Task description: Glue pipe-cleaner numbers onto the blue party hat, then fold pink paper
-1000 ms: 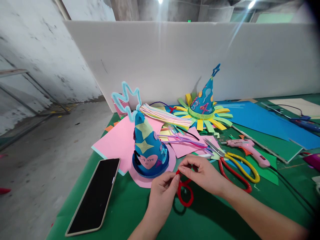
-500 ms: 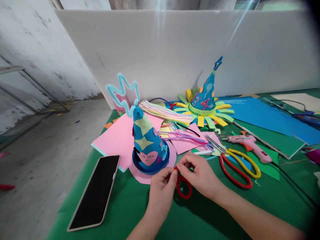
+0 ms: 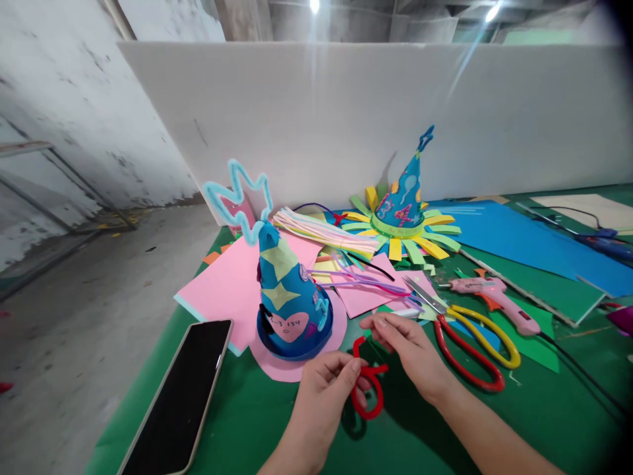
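A red pipe cleaner (image 3: 380,404), bent into a loop with two free ends, is pinched in my left hand (image 3: 324,406) between thumb and fingers. My right hand (image 3: 413,349) hovers just beside its upper end, fingers loosely bent and apart from it, with nothing visible in them. Ahead of my left hand stands a blue cone party hat (image 3: 281,290) with pale stars, a pink heart and a light-blue fuzzy star outline (image 3: 236,198) on top. It rests on a pink paper circle (image 3: 277,371).
Scissors (image 3: 469,346) lie open right of my right hand, near a pink glue gun (image 3: 494,293) with its cord. A phone (image 3: 180,396) lies at left. Behind are a second cone hat (image 3: 403,198), a pipe-cleaner bundle (image 3: 326,232) and a white board (image 3: 346,119).
My right hand has let go of the pipe cleaner and moved slightly away. My left hand has turned the loop, showing its two free ends. The view has tilted up slightly.
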Available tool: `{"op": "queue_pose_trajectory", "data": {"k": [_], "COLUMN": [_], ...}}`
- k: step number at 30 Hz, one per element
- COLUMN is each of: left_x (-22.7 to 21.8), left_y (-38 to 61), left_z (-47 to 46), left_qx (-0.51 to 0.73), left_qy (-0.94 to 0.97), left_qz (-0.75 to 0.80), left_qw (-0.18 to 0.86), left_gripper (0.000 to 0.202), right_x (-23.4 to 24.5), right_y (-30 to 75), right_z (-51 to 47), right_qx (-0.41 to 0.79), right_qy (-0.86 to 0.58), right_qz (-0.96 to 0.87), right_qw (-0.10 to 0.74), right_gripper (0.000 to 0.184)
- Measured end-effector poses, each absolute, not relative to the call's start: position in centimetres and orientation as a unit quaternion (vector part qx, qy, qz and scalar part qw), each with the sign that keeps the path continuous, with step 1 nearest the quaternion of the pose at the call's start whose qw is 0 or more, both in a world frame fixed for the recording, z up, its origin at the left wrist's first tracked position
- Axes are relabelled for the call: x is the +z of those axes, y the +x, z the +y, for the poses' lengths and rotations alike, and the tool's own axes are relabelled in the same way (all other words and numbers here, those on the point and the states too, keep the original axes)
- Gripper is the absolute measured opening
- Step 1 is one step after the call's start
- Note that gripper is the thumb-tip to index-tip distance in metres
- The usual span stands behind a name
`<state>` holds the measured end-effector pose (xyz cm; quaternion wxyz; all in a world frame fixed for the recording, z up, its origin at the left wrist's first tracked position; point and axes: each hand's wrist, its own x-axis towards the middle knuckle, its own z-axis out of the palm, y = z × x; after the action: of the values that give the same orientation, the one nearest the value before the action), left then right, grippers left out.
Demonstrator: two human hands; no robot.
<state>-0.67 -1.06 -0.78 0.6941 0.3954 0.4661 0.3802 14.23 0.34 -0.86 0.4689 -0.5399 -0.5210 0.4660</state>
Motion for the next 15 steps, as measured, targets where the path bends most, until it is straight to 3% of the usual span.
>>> {"op": "queue_pose_trajectory", "data": {"k": [7,15], "left_x": [-1.00,-0.76], "left_y": [-0.54,-0.43], "left_z": [-1.08,-0.98], "left_qx": [0.361,0.356], "left_qy": [0.421,0.401], "left_qz": [0.471,0.435], "left_qw": [0.686,0.723], "left_gripper": [0.023,0.022], "right_x": [-0.51,-0.94], "right_y": [13.82,13.77], "right_z": [0.00,-0.02], "right_qx": [0.509,0.463], "right_qy": [-0.488,-0.497], "right_qz": [-0.559,-0.579], "right_qw": [0.436,0.451], "right_gripper": [0.022,0.022]}}
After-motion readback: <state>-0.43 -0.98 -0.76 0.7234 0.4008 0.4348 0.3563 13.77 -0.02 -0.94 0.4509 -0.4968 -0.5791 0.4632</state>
